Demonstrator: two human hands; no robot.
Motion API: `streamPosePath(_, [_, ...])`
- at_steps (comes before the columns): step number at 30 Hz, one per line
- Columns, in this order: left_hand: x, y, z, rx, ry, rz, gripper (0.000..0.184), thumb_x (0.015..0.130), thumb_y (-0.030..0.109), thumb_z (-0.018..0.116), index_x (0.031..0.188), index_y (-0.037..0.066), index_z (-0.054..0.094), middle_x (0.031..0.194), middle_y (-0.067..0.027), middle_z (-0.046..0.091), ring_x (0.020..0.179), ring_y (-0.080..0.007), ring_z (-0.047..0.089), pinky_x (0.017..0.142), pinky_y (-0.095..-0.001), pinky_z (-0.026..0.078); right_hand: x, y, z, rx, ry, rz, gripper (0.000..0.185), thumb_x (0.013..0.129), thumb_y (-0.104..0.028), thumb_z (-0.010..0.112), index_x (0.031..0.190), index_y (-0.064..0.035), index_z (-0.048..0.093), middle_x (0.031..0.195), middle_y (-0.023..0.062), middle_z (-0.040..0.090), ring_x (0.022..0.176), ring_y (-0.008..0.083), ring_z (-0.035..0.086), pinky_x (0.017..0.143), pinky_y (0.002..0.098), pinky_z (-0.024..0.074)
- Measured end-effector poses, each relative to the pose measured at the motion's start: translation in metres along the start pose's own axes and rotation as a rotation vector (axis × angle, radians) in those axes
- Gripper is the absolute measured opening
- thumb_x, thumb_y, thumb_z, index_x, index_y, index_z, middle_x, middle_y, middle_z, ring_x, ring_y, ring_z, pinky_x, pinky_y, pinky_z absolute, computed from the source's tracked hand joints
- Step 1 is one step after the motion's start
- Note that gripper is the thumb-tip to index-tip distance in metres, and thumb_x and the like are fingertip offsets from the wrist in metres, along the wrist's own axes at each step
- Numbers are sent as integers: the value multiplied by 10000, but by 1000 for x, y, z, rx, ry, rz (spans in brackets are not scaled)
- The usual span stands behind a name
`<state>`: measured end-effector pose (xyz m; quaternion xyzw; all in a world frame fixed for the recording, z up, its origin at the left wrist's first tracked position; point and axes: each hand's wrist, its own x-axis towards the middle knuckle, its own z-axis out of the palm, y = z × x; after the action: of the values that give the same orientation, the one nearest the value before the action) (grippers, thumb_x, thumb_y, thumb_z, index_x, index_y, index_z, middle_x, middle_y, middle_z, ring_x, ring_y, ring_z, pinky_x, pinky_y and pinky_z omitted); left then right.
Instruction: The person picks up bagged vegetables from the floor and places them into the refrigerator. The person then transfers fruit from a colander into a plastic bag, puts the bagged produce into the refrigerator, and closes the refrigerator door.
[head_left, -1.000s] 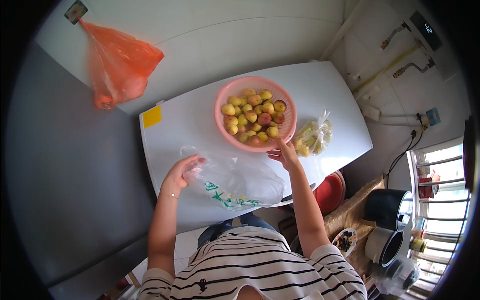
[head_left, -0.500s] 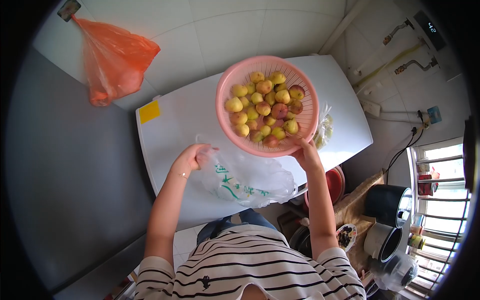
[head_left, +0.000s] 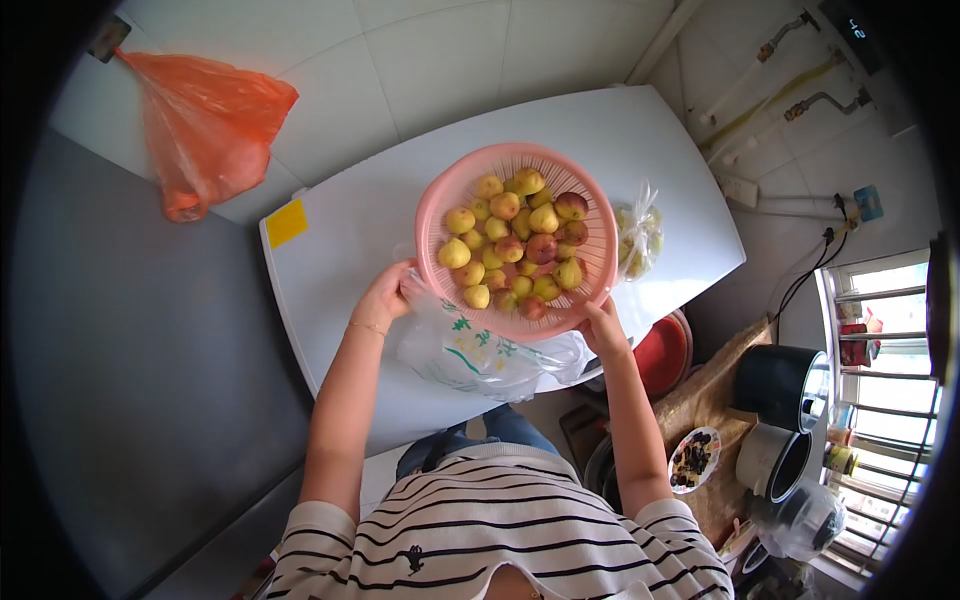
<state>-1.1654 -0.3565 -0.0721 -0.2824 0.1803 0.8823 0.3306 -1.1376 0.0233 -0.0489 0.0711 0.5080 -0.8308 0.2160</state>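
A round pink plastic basket (head_left: 432, 235) holds many yellow-green and reddish fruits (head_left: 507, 248) that look like figs. My right hand (head_left: 603, 328) is closed on the basket's near right rim. A clear plastic bag (head_left: 465, 355) with green print hangs crumpled below the basket, partly hidden by it. My left hand (head_left: 388, 292) pinches the bag's edge, close to the basket's left rim; whether those fingers also touch the rim I cannot tell. All this is above a white, smooth top (head_left: 345, 235).
A knotted clear bag (head_left: 640, 235) with greenish contents lies right of the basket. An orange bag (head_left: 205, 125) hangs on the wall. On the right are a red basin (head_left: 662, 355), a plate of dark bits (head_left: 695, 460), a black cooker (head_left: 775, 388) and a barred window.
The basket has come nearer to my body and slightly left, now over part of the printed bag. My left hand has moved up a little to beside its rim, still with the bag.
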Motion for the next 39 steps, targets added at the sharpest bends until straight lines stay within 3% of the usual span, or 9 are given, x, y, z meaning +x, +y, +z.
streamPosePath(4, [-8, 7, 7, 103, 300, 177, 96, 917, 68, 516, 860, 16, 573, 822, -43, 646, 735, -155, 659, 680, -284, 575, 1, 9, -6, 9, -12, 57, 550, 852, -55, 495, 1363, 27, 309, 1238, 173, 524, 1010, 310, 632, 799, 448, 578])
streamPosePath(15, [-4, 46, 52, 30, 258, 281, 154, 900, 19, 528, 1041, -41, 511, 1006, -161, 614, 930, -256, 639, 789, -343, 573, -22, 6, 12, -102, 194, 255, 505, 899, -296, 595, 1261, 22, 443, 1138, 151, 590, 905, 228, 654, 743, 372, 577])
streamPosePath(17, [7, 51, 30, 28, 231, 264, 209, 900, 18, 527, 1094, -46, 480, 1063, -192, 583, 962, -285, 625, 819, -361, 567, -52, 26, 7, -332, 435, 217, 602, 856, -392, 652, 1259, 4, 444, 1112, 129, 603, 980, 227, 619, 814, 371, 531])
streamPosePath(19, [5, 47, 34, 32, 232, 291, 209, 901, 21, 527, 1094, -44, 482, 1073, -191, 579, 970, -283, 621, 830, -363, 563, -95, 54, 9, -780, 158, -155, 737, 750, -417, 745, 1284, -22, 426, 1156, 138, 581, 1108, 265, 552, 933, 417, 437])
streamPosePath(23, [-3, 42, 46, 69, 221, 336, 211, 900, 17, 514, 1103, -31, 484, 1117, -197, 558, 1015, -291, 602, 902, -387, 533, -122, 63, 94, -1370, 212, -305, 853, 612, -286, 810, 1325, -67, 397, 1280, 169, 488, 1184, 341, 471, 1014, 472, 337])
streamPosePath(27, [-16, 49, 53, 13, 156, 293, 249, 842, -54, 495, 1089, -50, 466, 1095, -199, 541, 1009, -277, 588, 902, -385, 529, -96, 95, 46, -1140, 462, -175, 346, 737, -18, 649, 1066, -42, 543, 995, 159, 605, 933, 325, 593, 793, 369, 473])
streamPosePath(29, [-24, 52, 56, 188, 20, 317, 442, 811, -81, 463, 1248, -64, 396, 1108, -199, 538, 1018, -269, 582, 920, -381, 517, -82, 67, 44, -898, 676, -375, 214, 748, 105, 528, 925, -16, 542, 794, 101, 598, 715, 244, 583, 642, 298, 461])
streamPosePath(32, [-27, 46, 67, 578, 139, 393, 615, 799, -71, 487, 1384, -45, 301, 1048, -160, 572, 903, -210, 592, 825, -323, 523, -54, 59, 3, -384, 565, -178, 151, 837, 63, 469, 937, -26, 540, 788, 13, 561, 695, 100, 520, 588, 221, 428])
streamPosePath(39, [8, 68, 71, 1169, 187, 345, 532, 824, -5, 558, 1338, -37, 427, 897, -66, 609, 701, -82, 512, 645, -237, 437, -5, 18, -27, 75, 436, -36, 139, 875, 16, 469, 978, -22, 555, 868, 47, 618, 742, 124, 610, 653, 237, 516])
